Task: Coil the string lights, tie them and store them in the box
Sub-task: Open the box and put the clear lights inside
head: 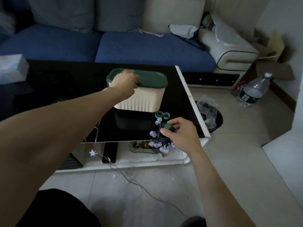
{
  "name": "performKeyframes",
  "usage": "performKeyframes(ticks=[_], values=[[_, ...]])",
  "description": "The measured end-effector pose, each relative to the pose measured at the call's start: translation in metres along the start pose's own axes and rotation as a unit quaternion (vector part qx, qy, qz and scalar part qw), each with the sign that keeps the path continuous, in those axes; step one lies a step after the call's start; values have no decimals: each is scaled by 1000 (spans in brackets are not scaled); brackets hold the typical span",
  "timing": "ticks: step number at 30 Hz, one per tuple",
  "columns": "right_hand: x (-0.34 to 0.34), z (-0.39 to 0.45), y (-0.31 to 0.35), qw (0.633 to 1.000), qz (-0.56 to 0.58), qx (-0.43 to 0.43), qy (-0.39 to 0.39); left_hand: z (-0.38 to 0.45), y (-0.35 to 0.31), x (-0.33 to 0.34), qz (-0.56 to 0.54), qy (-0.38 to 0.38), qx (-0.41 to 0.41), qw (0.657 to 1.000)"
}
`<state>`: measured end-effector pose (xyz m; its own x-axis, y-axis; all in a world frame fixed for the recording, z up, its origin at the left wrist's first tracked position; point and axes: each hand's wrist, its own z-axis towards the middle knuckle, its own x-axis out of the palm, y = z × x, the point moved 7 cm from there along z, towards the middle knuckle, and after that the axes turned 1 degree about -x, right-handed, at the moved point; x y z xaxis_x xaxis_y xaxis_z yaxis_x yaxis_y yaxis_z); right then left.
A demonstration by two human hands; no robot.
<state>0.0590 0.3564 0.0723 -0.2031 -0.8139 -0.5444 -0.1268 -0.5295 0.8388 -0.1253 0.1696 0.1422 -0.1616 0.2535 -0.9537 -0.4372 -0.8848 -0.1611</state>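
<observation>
A cream ribbed box (144, 99) with a dark green lid (152, 78) stands on the black glossy table (68, 82). My left hand (125, 83) lies on the lid's near left edge, fingers curled over its rim. My right hand (180, 132) holds a coiled bundle of string lights (158, 141) with clear round bulbs at the table's near right corner, pinching the green tie (167, 126) wrapped round it. Two green tie loops (162, 114) lie on the table just in front of the box.
A thin copper wire with star lights (93, 152) trails off the table's front edge onto the tiled floor. A blue sofa (147, 49) is behind the table. A black bin (211, 115), a plastic bottle (253, 90) and a cardboard box (272, 69) stand to the right.
</observation>
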Motion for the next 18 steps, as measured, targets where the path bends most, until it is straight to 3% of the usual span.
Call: performKeyframes(ticks=[7,9,11,14,18], values=[[5,10,-9,998,53,36,10,-25,8,8,-31,-25,22,999],[7,11,-14,994,85,60,12,-30,24,1,-62,-82,-53,993],[9,11,-16,990,121,74,7,-34,53,-3,-103,-111,-201,968],[9,12,-16,989,129,76,2,-44,89,12,-198,-44,-389,898],[10,12,-15,988,130,77,3,-50,105,23,-275,-32,-424,862]])
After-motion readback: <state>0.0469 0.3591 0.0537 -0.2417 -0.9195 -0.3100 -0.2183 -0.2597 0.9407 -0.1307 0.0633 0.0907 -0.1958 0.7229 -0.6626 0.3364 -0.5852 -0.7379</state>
